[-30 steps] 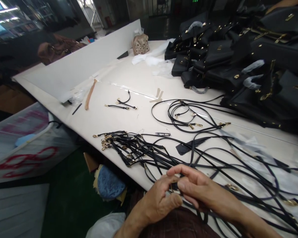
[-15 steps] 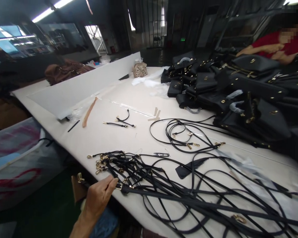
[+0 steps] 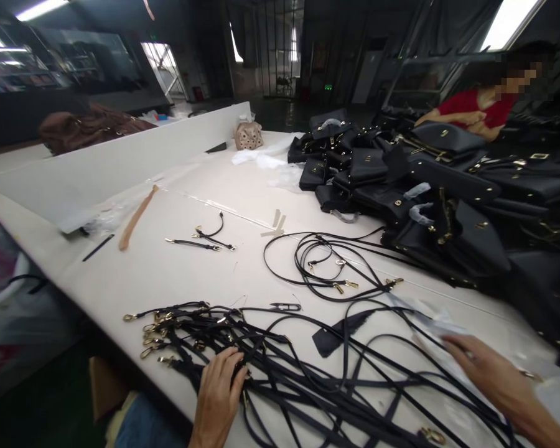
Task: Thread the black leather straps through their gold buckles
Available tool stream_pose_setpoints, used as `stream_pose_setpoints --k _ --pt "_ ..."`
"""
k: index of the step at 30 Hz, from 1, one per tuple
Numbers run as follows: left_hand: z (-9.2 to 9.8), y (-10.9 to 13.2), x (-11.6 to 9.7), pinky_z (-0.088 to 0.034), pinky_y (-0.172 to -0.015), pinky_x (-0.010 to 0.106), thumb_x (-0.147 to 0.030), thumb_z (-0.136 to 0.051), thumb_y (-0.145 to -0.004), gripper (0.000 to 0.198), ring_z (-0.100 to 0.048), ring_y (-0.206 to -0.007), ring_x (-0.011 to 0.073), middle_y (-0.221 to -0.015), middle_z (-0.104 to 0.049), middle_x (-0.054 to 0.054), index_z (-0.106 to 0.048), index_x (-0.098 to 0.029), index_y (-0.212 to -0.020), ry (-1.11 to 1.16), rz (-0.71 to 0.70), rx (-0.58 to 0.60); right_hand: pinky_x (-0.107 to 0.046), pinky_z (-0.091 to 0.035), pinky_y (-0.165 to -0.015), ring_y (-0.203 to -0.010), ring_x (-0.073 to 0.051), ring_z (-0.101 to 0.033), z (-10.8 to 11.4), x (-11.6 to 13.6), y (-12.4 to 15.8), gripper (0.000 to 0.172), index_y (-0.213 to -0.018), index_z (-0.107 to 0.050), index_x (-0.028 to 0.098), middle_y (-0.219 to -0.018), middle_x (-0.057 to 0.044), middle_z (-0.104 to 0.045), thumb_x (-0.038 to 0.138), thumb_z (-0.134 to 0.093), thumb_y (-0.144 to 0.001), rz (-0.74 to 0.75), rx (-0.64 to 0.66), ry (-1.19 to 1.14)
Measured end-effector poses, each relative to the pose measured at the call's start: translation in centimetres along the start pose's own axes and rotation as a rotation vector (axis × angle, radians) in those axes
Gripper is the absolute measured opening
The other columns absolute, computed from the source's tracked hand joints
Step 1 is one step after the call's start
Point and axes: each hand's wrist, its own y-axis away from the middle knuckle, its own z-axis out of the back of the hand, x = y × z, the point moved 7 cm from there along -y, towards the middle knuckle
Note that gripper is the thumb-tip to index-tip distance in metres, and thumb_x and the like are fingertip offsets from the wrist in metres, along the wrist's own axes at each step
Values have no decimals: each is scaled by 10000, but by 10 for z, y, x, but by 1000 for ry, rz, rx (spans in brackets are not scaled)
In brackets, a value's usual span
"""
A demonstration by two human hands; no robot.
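Black straps (image 3: 298,379) with gold clasps lie in a tangled pile at the table's front. My left hand (image 3: 219,392) is on the near left end of this pile, its thumb and fingers closed around a black strap by the gold hardware. Over at the right, my right hand (image 3: 490,370) reaches in above the straps and clear plastic, fingers stretched out to the left. A small shiny spot shows at its fingers, too small to name. Thread snips (image 3: 285,307) lie just behind the pile, near a dark fabric scrap (image 3: 338,334).
Black handbags (image 3: 382,180) are heaped at the back right, with a person in red (image 3: 488,112) behind them. Coiled straps (image 3: 326,267) and short straps (image 3: 196,244) lie mid-table. A white board (image 3: 135,158) stands along the left; a beige bag (image 3: 249,135) sits at its end.
My left hand has moved right and in over the pile, and the strap end it pinched at the edge is lowered. My right hand has come into view. The view has shifted right.
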Motion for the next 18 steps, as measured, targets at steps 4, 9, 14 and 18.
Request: stream_pose_setpoints --k 4,9,14,18 --pt "3 4 -24 -504 -804 311 -187 -512 -906 149 -672 -899 204 -961 -713 52 -625 -236 -990 89 -70 81 -427 -456 -918 -1010 -295 -615 -106 47 -56 225 -965 -665 221 -1033 -108 -695 336 -510 -850 186 89 148" --pt "2 3 -50 -493 -797 296 -110 -542 -862 208 -668 -853 194 -911 -711 42 -608 -236 -1013 236 -148 142 -434 -451 -914 -1016 -252 -591 -189 84 -101 183 -1049 -630 141 -1045 -89 -652 241 -586 -903 177 117 306" --pt "-10 0 -64 -463 -769 323 -164 -482 -907 157 -629 -801 201 -837 -683 49 -625 -230 -908 484 34 235 -458 -435 -901 -1011 -265 -571 -183 89 -103 55 -895 -647 135 -1006 -87 -638 174 -609 -885 203 153 390" --pt "-23 -11 -71 -453 -798 339 -384 -468 -940 273 -616 -843 226 -847 -682 74 -667 -214 -861 799 401 358 -427 -408 -895 -1023 -305 -554 -160 121 -85 95 -852 -652 153 -1021 -143 -645 143 -559 -870 317 218 330"
